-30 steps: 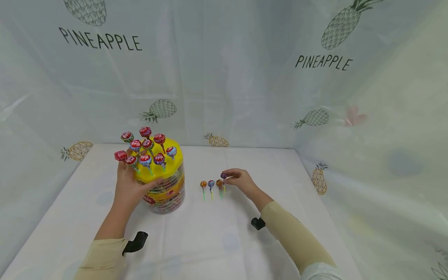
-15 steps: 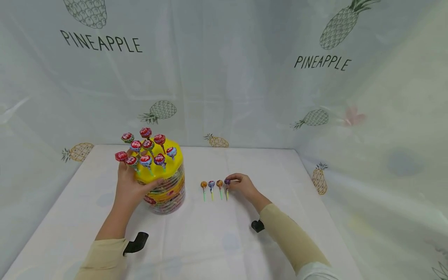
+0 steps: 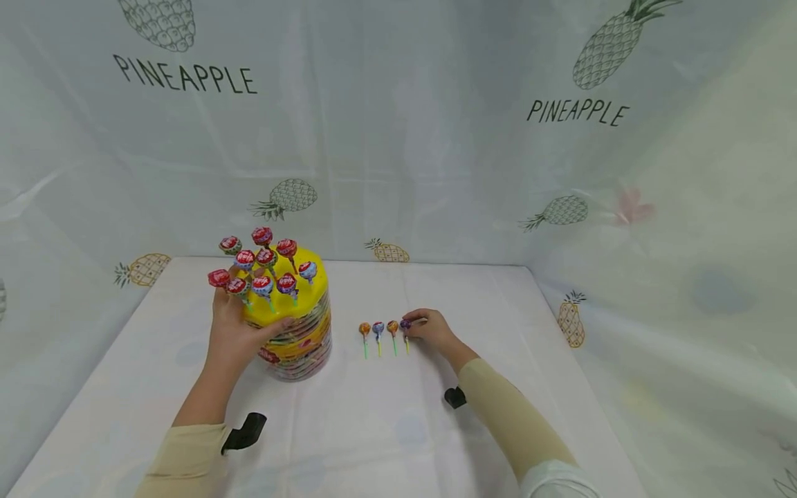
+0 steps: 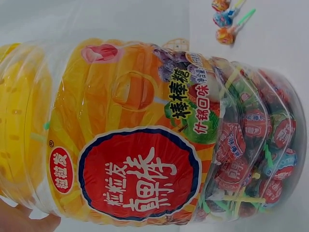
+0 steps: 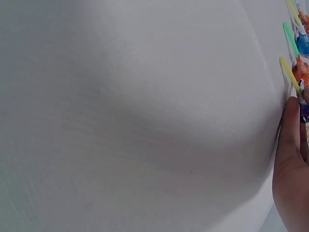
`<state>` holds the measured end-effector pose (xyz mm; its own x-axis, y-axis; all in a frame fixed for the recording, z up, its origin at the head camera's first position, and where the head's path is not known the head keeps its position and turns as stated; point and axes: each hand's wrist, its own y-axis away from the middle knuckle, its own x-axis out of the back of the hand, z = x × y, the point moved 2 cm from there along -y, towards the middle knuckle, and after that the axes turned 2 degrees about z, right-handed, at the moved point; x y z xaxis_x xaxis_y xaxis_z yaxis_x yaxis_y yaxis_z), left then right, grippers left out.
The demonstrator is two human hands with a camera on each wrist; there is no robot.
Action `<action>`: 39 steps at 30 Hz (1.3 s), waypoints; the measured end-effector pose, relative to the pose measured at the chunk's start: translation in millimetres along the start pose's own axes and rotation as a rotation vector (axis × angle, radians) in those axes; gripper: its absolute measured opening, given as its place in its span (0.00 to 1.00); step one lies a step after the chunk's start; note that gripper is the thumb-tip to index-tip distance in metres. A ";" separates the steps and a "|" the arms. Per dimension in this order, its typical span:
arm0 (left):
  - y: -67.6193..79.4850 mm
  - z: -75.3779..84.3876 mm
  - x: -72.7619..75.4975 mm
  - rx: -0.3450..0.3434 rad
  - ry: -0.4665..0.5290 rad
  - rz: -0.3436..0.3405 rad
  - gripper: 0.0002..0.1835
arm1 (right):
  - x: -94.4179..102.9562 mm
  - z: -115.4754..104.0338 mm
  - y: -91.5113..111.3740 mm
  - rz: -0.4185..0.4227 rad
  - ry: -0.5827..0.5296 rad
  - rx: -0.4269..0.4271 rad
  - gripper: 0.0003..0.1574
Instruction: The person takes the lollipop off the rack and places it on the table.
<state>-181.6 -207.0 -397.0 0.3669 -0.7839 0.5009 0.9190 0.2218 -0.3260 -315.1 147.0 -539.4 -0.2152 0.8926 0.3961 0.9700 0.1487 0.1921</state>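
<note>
My left hand point(image 3: 236, 335) grips a tall clear plastic jar point(image 3: 299, 363) near its yellow lid point(image 3: 317, 283), thumb on the near side and the other fingers partly hidden behind lollipops. Several red-topped lollipops point(image 3: 263, 285) stand upright in the lid. Wrapped lollipops fill the jar's lower part in the left wrist view, below a colourful label point(image 4: 140, 174). To the right of the jar, my right hand point(image 3: 432, 332) pinches a purple lollipop point(image 3: 407, 324) by its head at the table. It lies at the right end of a row with an orange point(image 3: 364, 328), a blue point(image 3: 378, 328) and another orange lollipop point(image 3: 393, 327).
A white cloth covers the table point(image 3: 373, 429). Behind it hangs a pale curtain point(image 3: 398, 138) printed with pineapples, which continues along the right side. Black wrist mounts point(image 3: 245, 432) stick out from both sleeves.
My right hand has brought the purple lollipop slightly right and down, from overlapping the second orange one to a spot beside it. The left hand and jar have stayed put.
</note>
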 end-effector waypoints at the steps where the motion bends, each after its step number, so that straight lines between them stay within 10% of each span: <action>1: 0.1 0.1 -0.2 0.003 0.001 0.000 0.50 | 0.0 -0.2 -0.2 -0.003 0.009 -0.001 0.19; 28: -0.6 -0.8 -1.0 -0.019 0.000 0.009 0.51 | 1.3 -24.0 -6.6 -0.006 0.239 0.032 0.18; 39: -0.7 -0.4 -0.3 -0.025 -0.001 0.007 0.52 | 17.7 -98.9 7.1 0.015 0.064 0.201 0.19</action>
<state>-182.5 -207.2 -397.3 0.3734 -0.7820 0.4990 0.9125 0.2129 -0.3493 -323.1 121.8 -442.2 -0.2013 0.8676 0.4547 0.9748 0.2232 0.0057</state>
